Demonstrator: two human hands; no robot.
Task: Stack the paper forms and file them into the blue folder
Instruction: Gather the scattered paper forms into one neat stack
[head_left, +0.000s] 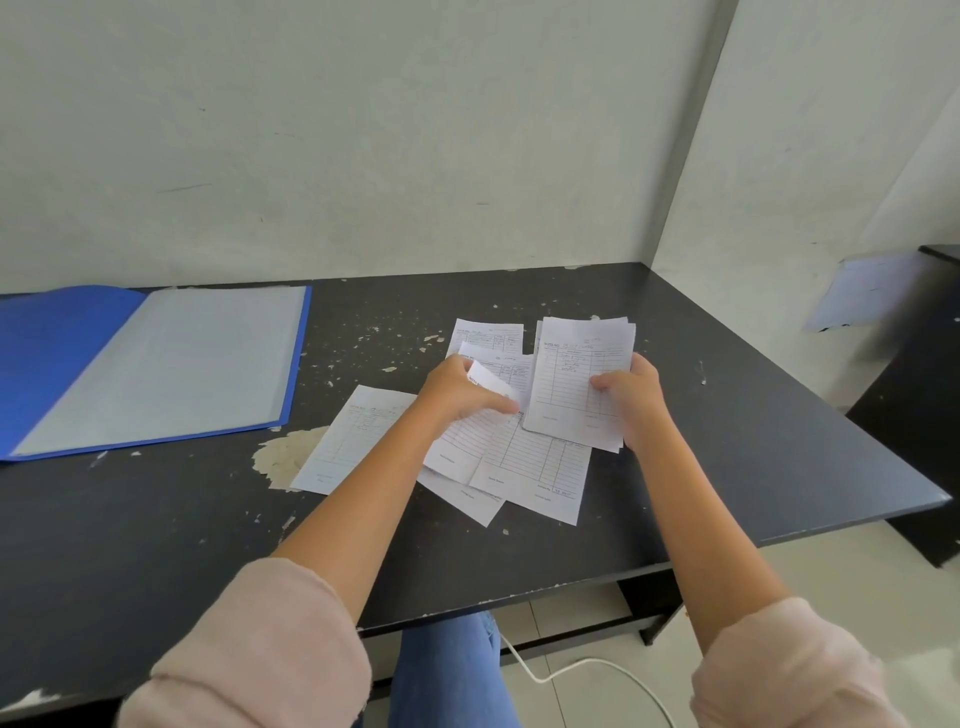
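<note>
At the middle of the dark desk the forms are being gathered. The right hand is clamped on a small stack of forms, thumb on the face, the rest behind, the stack tilted up off the desk. At nine o'clock from it the left hand pinches the curled top edge of one loose form, lifting it from the overlapped spread beneath. Another single form lies apart at eight o'clock of the left hand, and one more peeks out at twelve o'clock. The blue folder lies open at nine o'clock, well apart, its clear sleeve facing up.

The step in hand looks like adding this sheet to the stack. To do it well, I would lift the sheet clear of those under it so none drag along, turn it the same way round as the stack, and slide it onto the face under the right thumb, easing the thumb only briefly. Thin paper creases readily, so a light pinch suits. Tapping the edges square on the desk later should make filing easier
</note>
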